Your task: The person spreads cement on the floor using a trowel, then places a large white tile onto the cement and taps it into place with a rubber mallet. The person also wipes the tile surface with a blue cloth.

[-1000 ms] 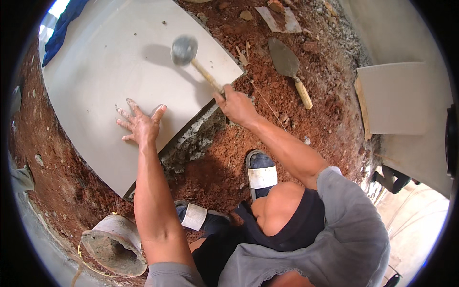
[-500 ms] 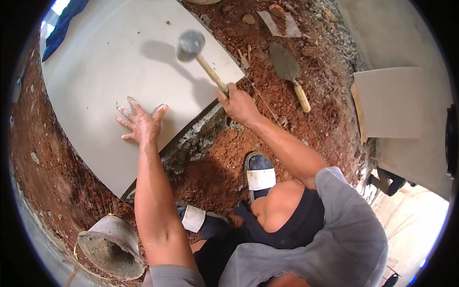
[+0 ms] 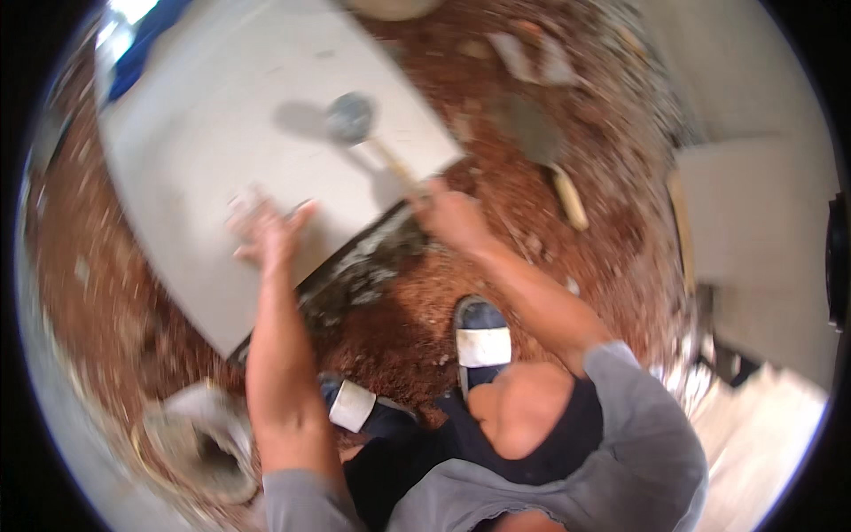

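Observation:
A large pale tile [image 3: 213, 115] lies on the reddish soil in front of me. My left hand [image 3: 269, 232] rests on it near its closer edge, fingers spread, slightly blurred. In my right hand [image 3: 450, 218], off the tile's near right side, is the wooden handle of a mallet [image 3: 352, 118] with a round grey head. That head is over the tile, close above its shadow; whether it touches the surface I cannot tell. To the right of the tile, a trowel [image 3: 534, 131] with a wooden handle lies on the soil.
A mortar-crusted bucket [image 3: 206, 448] lies on its side at lower left. Blue cloth [image 3: 146, 49] covers the tile's far left corner. At the right stands a pale flat panel [image 3: 745, 213]. My sandalled feet are on the soil by the tile's near edge.
The mallet head has come down closer to the tile, nearer its shadow. My left hand stays on the tile. The whole view has shifted a little and is blurred.

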`<state>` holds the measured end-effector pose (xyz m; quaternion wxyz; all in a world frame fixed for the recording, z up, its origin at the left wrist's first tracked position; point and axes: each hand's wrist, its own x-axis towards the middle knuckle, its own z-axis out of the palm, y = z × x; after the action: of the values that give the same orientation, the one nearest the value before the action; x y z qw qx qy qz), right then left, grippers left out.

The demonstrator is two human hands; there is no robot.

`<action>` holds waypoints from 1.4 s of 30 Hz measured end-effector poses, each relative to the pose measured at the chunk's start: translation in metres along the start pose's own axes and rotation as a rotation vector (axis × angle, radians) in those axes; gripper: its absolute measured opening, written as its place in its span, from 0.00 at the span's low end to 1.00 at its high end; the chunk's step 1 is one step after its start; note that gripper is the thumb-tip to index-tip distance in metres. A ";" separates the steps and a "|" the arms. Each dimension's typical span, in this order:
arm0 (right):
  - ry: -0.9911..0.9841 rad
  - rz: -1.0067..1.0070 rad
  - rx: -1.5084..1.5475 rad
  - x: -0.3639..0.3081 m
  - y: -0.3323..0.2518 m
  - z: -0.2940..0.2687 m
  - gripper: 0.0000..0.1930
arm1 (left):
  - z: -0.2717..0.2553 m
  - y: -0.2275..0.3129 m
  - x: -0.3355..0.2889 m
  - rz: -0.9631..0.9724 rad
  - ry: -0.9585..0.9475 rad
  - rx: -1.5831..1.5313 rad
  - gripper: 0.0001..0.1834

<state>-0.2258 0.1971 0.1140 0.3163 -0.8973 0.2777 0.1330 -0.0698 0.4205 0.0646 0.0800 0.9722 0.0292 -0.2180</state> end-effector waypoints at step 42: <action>-0.261 -1.041 -0.082 0.078 -0.219 0.107 0.14 | -0.006 -0.092 -0.053 -0.307 0.000 -0.235 0.73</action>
<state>-0.0421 0.3753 0.1079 0.3369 -0.9040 -0.2507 0.0796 -0.1232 0.5111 0.0798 0.1589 0.9404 0.2022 -0.2227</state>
